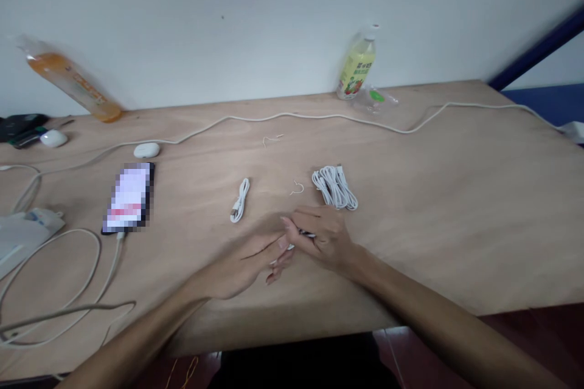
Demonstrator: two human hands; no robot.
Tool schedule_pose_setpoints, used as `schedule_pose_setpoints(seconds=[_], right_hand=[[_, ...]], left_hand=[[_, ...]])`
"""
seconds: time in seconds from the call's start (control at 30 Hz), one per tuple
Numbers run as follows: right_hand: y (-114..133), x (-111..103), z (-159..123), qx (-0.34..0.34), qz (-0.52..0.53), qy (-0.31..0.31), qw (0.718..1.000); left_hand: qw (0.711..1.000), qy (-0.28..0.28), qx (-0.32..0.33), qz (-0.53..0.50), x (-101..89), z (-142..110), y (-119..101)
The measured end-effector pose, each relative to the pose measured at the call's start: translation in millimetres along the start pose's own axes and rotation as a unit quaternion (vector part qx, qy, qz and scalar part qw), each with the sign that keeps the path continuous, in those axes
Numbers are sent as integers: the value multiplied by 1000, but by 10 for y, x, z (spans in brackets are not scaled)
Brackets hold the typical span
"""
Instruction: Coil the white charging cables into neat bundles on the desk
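Observation:
My two hands meet at the middle of the wooden table (pixel 433 206). My right hand (pixel 319 237) is closed round a small white cable, of which only a bit shows between the fingers. My left hand (pixel 249 261) lies beside it, fingers stretched toward the right hand and touching the same cable end. A short bundled white cable (pixel 239 199) lies just beyond my left hand. A larger coiled bundle of white cables (pixel 335 187) lies just beyond my right hand. A small wire twist tie (pixel 297 188) rests between the two bundles.
A phone (pixel 130 197) lies at left, plugged into a white cable. A white earbud case (pixel 146 149) sits behind it. A long white cord (pixel 319 117) crosses the back. An orange bottle (pixel 73 82) leans at far left; a yellow-green bottle (pixel 356 67) stands by the wall.

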State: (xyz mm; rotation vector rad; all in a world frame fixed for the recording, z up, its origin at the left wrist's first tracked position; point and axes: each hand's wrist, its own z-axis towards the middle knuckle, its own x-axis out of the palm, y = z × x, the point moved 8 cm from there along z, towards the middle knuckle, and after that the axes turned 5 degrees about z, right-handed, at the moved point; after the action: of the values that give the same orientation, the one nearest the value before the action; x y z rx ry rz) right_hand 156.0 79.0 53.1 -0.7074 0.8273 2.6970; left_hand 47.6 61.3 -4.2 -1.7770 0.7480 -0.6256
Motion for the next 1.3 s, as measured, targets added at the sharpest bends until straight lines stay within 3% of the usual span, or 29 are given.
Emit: schedule_pose_setpoints(seconds=[0.2, 0.47, 0.7, 1.3], right_hand=[[-23, 42, -6, 3, 6, 10, 1000], [-116, 46, -45, 32, -22, 5, 999], [-96, 20, -28, 25, -34, -7, 999], [-55, 14, -34, 6, -70, -21, 997]], left_hand=[[1000, -1, -16, 20, -27, -5, 61], [997, -56, 3, 44, -117, 2, 40], [982, -108, 14, 156, -198, -36, 39], [965, -113, 120, 206, -143, -2, -172]])
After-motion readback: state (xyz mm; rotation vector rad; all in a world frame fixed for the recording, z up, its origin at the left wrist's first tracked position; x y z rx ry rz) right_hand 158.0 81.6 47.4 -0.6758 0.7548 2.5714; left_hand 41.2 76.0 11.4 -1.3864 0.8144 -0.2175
